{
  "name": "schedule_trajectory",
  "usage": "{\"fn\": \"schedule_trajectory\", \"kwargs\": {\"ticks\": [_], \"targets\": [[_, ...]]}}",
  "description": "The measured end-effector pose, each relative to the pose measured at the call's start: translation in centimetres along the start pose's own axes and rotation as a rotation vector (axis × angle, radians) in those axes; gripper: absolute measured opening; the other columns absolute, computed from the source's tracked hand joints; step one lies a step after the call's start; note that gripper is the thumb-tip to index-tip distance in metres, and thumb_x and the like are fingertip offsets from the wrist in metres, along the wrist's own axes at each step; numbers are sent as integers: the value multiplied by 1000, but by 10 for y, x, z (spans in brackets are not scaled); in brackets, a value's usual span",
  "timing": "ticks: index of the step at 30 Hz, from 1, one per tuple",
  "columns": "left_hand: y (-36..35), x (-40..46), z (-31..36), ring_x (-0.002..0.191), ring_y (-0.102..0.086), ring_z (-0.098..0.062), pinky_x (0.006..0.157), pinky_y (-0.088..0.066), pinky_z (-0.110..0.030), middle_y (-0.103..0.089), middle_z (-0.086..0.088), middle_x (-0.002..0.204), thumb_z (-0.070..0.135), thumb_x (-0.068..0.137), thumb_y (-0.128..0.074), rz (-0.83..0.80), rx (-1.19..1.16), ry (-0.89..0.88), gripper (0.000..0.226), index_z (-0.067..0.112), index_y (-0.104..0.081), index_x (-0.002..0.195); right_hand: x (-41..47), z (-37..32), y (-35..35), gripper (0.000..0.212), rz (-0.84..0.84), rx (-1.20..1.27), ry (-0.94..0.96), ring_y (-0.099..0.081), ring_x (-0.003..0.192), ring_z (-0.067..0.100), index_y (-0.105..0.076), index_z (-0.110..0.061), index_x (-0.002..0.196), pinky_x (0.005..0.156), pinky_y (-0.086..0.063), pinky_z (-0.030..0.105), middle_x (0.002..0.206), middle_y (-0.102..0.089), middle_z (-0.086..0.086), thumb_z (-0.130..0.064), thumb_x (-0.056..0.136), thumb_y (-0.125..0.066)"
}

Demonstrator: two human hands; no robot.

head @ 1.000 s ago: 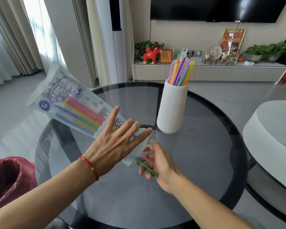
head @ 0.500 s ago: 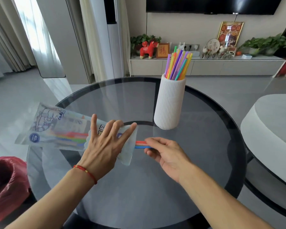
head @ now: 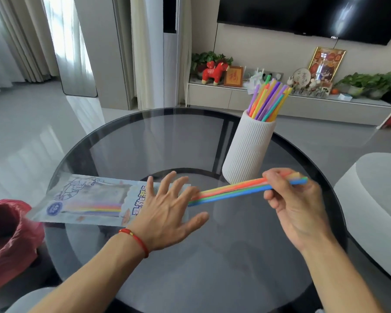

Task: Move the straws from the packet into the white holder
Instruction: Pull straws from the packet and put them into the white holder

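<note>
Now: right hand (head: 294, 199) pinches straw bundle (head: 230, 190) pointing up-right, half out of one packet (head: 84, 199) | left hand (head: 165, 211) spread flat on packet | one white holder (head: 248, 147) upright

Living room in soft daylight

Pale curtains (head: 14, 39) hang at the left over a glossy grey floor (head: 32, 132); a dark television (head: 314, 14) is mounted on the beige wall — beneath it a low cabinet (head: 212, 96) carries a red horse figurine (head: 213, 70), framed pictures and potted plants (head: 370, 83). A round glass table (head: 145, 143) fills the foreground.
</note>
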State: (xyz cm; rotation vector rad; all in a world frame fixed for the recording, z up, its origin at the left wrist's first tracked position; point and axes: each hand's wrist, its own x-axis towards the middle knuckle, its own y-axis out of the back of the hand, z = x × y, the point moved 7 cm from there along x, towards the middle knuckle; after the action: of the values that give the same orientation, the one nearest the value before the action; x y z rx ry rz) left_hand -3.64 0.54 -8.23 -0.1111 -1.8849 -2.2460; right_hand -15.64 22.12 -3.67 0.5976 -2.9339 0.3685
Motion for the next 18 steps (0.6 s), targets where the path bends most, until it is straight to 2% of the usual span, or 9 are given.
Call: {"fn": "schedule_trajectory", "kwargs": {"ticks": [3,5,6,7,10,12,15,18], "targets": [[-5,1,9,138,-32,-28,113,-19,-66,-46,-1,138,56,98,-13,11,132,-47,50,25,-48,115,-4,4,-10,33,-69,73,-12,-57,55,5,-82,-23,79,47,-43,16,68,-68,-6,-52,67,-94],[-8,0,15,132,-38,-28,111,-21,-66,-48,-1,133,49,101,-13,20,133,-70,46,22,-49,112,-9,12,-26,54,-162,67,-16,-49,54,10,-82,-22,94,45,-33,19,68,-58,3,-67,65,-89],[-8,0,18,130,-41,-28,110,-23,-66,-49,0,131,47,103,-14,33,124,-81,44,21,-49,110,-13,19,-36,57,-197,11,-14,-44,54,13,-81,-20,99,45,-31,20,68,-53,8,-68,69,-87],[-8,-1,22,127,-43,-28,109,-26,-66,-52,0,129,47,103,-17,48,113,-93,43,20,-50,107,-17,26,-45,53,-218,-70,-9,-43,53,14,-80,-17,100,44,-32,21,66,-52,9,-64,75,-85],[-11,-4,26,128,-44,-27,109,-27,-66,-52,1,130,51,101,-23,47,90,-93,41,21,-50,108,-20,39,-59,30,-182,-304,10,-49,44,16,-80,-9,84,44,-41,24,55,-61,6,-37,94,-77],[-17,-6,19,135,-38,-24,113,-23,-65,-48,5,138,59,97,-25,11,57,-45,46,25,-48,117,-16,26,-52,30,-99,-435,80,-52,37,18,-79,-10,76,43,-45,26,51,-65,8,-23,102,-70],[-23,-5,7,142,-29,-21,116,-18,-63,-41,6,147,69,92,-19,-22,32,28,60,31,-42,133,-5,-12,-38,33,-38,-635,229,-58,33,19,-77,-18,71,47,-52,24,47,-67,7,-24,102,-68],[-26,-6,8,142,-31,-23,117,-16,-64,-42,3,148,69,92,-13,-18,15,35,63,32,-45,133,7,-36,-35,44,-3,-895,295,-58,30,14,-74,-15,59,47,-53,21,41,-64,1,-32,100,-68]]}}
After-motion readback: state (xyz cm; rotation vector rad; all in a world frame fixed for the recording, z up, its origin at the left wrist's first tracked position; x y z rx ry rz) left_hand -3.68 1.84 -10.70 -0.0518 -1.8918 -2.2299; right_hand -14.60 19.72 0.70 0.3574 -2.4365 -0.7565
